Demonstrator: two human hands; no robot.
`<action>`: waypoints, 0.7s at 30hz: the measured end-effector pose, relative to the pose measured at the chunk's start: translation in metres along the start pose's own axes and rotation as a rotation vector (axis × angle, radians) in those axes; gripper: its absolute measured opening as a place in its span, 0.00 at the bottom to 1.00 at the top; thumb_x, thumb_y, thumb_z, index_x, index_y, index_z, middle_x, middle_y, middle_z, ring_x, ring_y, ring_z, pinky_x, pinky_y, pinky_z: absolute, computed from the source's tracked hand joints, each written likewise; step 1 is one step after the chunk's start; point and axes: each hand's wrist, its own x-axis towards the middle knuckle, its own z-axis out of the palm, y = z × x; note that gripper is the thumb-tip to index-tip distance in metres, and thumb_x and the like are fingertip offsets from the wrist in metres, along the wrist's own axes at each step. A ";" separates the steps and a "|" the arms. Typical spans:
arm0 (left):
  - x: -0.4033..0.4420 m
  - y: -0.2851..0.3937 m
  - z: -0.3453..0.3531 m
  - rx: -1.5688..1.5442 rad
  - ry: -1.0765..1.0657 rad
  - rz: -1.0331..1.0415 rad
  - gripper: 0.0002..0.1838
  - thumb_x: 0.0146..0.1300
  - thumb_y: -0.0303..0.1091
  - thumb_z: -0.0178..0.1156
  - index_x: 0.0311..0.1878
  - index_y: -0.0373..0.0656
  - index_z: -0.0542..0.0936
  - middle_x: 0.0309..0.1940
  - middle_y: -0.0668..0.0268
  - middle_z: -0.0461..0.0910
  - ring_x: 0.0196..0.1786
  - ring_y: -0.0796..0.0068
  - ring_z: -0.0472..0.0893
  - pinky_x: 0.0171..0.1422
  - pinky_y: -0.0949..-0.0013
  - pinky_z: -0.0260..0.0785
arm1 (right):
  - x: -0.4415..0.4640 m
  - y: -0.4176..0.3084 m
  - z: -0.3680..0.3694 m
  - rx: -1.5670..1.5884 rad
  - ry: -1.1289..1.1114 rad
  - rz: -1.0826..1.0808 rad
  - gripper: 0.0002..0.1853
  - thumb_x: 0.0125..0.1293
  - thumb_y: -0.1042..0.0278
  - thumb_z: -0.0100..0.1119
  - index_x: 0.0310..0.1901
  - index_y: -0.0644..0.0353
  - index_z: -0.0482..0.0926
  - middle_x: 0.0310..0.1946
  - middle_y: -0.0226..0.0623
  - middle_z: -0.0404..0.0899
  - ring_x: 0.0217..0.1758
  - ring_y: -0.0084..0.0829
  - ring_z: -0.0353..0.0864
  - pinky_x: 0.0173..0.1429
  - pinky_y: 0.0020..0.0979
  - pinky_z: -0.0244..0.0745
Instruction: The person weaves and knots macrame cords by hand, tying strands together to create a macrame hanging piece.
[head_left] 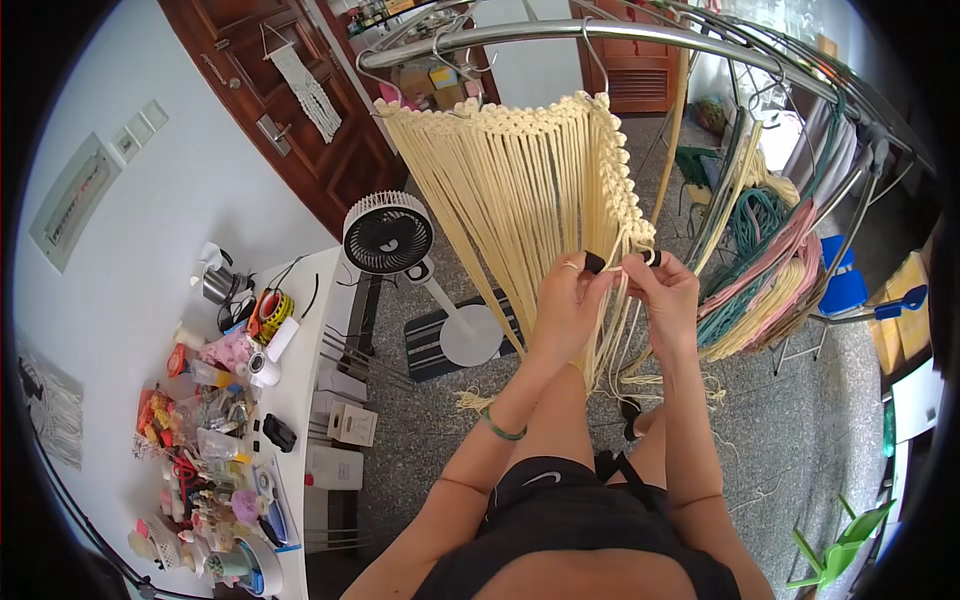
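A cream macrame hanging [520, 150] is hooked on a metal rail in front of me, with a knotted band along its top and down its right edge and long loose cords below. Near the lower end of that knotted edge, my left hand [570, 300] pinches a cream cord between thumb and fingers. Close by on the right, my right hand [662, 295] also pinches a cord, its fingertips closed. Dark bands cover a finger on each hand. Exactly how the cords cross between the fingertips is too small to make out.
A curved metal rail [480, 38] with hooks spans the top. Bundles of coloured cord [765, 285] hang at the right. A standing fan [388, 235] is left of the hanging, beside a cluttered white table [318, 290]. A green plastic stool [845, 545] stands lower right.
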 end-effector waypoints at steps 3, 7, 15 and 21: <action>0.010 -0.002 0.002 0.417 0.127 0.085 0.08 0.61 0.29 0.55 0.33 0.33 0.71 0.25 0.60 0.73 0.28 0.71 0.77 0.31 0.70 0.67 | -0.002 0.001 -0.001 -0.040 0.007 0.012 0.07 0.59 0.70 0.61 0.29 0.63 0.75 0.23 0.37 0.80 0.23 0.22 0.78 0.30 0.21 0.74; 0.021 -0.007 0.012 0.229 0.138 -0.104 0.10 0.59 0.32 0.56 0.31 0.34 0.70 0.19 0.59 0.73 0.21 0.65 0.75 0.26 0.63 0.65 | -0.011 -0.003 0.007 -0.045 0.053 0.126 0.09 0.61 0.67 0.55 0.29 0.64 0.74 0.22 0.40 0.79 0.21 0.24 0.78 0.29 0.22 0.74; 0.029 0.006 0.013 -0.169 0.126 -0.242 0.08 0.59 0.30 0.56 0.34 0.36 0.70 0.21 0.64 0.76 0.23 0.78 0.76 0.24 0.73 0.66 | -0.009 -0.010 0.007 -0.059 0.013 0.186 0.09 0.62 0.70 0.52 0.30 0.68 0.74 0.23 0.40 0.78 0.23 0.26 0.79 0.28 0.24 0.77; 0.022 0.001 0.017 -0.495 -0.024 -0.207 0.19 0.58 0.21 0.58 0.52 0.36 0.67 0.39 0.60 0.78 0.40 0.76 0.79 0.43 0.77 0.72 | -0.003 0.016 0.003 -0.359 0.174 -0.281 0.08 0.56 0.73 0.61 0.32 0.65 0.71 0.24 0.31 0.74 0.24 0.21 0.74 0.26 0.22 0.70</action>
